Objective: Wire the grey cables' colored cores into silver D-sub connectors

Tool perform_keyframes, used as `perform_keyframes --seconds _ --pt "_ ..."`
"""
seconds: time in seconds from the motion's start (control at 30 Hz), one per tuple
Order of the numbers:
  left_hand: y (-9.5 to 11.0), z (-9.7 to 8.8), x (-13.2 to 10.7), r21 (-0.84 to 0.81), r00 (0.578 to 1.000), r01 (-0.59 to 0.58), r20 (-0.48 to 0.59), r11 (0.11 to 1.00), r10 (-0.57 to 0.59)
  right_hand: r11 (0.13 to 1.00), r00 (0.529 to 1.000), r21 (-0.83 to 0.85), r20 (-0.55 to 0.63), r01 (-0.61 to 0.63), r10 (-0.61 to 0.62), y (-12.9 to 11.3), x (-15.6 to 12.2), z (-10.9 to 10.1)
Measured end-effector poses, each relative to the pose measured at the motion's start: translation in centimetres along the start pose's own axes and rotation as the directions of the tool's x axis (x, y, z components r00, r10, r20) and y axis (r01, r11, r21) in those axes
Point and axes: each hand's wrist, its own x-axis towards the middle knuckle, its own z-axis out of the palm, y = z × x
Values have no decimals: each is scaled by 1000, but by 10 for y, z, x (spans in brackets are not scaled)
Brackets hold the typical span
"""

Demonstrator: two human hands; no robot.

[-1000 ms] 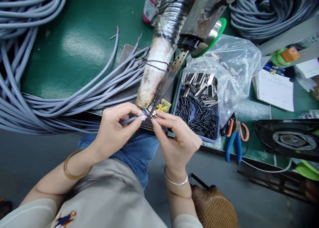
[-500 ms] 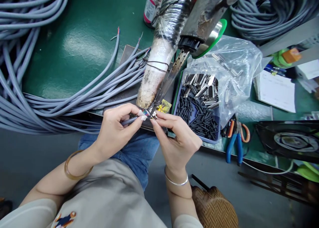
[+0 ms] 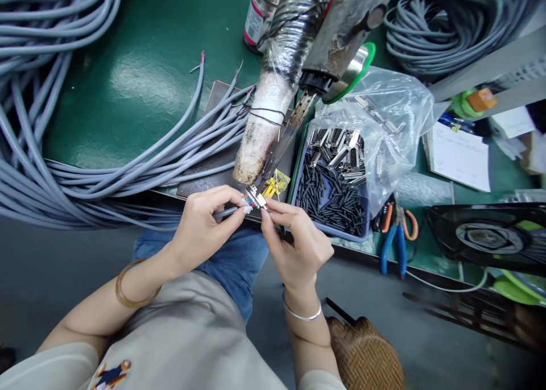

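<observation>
My left hand (image 3: pixel 202 225) pinches a grey cable (image 3: pixel 224 212) near its stripped end, where fine coloured wires fan out. Those wires meet a metal multi-pin connector (image 3: pixel 256 199), whose right end is between the thumb and fingertips of my right hand (image 3: pixel 296 239). Just above the connector is the lower end of a fixed soldering iron (image 3: pixel 281 145); whether its tip touches the pins I cannot tell. Beside it hangs a white, scorched tube end (image 3: pixel 251 157). Yellow pieces (image 3: pixel 276 184) lie right behind the connector.
A blue tray (image 3: pixel 336 231) of black sleeves and metal connectors stands to the right, under a clear plastic bag (image 3: pixel 396 117). Further right are blue-handled pliers (image 3: pixel 394 245) and a fan (image 3: pixel 490 236). Grey cables (image 3: pixel 128 179) spread over the green table (image 3: pixel 140 83). A solder spool (image 3: pixel 356 71) hangs behind.
Both hands have lowered slightly with the connector, which now sits a little below the iron and shows its wire row more plainly. The view has shifted a little.
</observation>
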Motion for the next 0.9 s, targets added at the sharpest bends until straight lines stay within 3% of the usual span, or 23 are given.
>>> perform_keyframes --seconds 0.1,0.2,0.3,0.4,0.43,0.5,0.53,0.6,0.67,0.73,0.8,0.83,0.87,0.9 --pt "-1 3 -6 -29 999 30 21 999 -29 998 999 -27 -3 49 -49 -1 -5 -2" --pt "-3 3 -12 -124 981 174 110 977 -160 998 998 -18 17 62 -62 -4 -11 -6" --pt "-5 -4 -18 -275 893 406 320 871 -316 998 996 70 85 -5 -1 -7 -16 -14" --pt "-10 -12 -29 -285 776 540 534 792 -337 986 989 122 109 -118 104 -3 -26 -29" --pt "-12 -14 -35 -252 732 557 599 791 -325 984 988 102 62 -145 139 0 -30 -35" --pt "-19 -15 -47 -172 653 537 704 826 -279 992 979 21 -158 -124 126 8 -36 -46" --pt "-23 -14 -54 -133 637 482 731 866 -242 995 954 -29 -287 -93 81 12 -38 -50" --pt "-30 -15 -64 -53 652 286 742 957 -154 996 862 -88 -506 -14 -32 16 -38 -56" --pt "-32 -20 -67 -18 713 147 695 989 -93 996 782 -66 -618 53 -82 15 -33 -59" --pt "-30 -34 -60 -45 825 135 559 990 -86 998 770 -22 -636 51 -53 8 -24 -60" --pt "-23 -55 -41 -62 950 130 293 990 -107 999 817 -24 -576 -25 6 -1 -14 -59" --pt "-20 -68 -27 -30 991 77 116 997 -73 997 849 -22 -526 -68 46 -5 -10 -58" --pt "-17 -81 -12 61 997 23 -77 998 -18 995 879 -5 -470 -97 84 -8 -6 -58" --pt "-16 -94 4 198 973 -9 -226 980 55 992 904 33 -408 -122 125 -10 -2 -57"
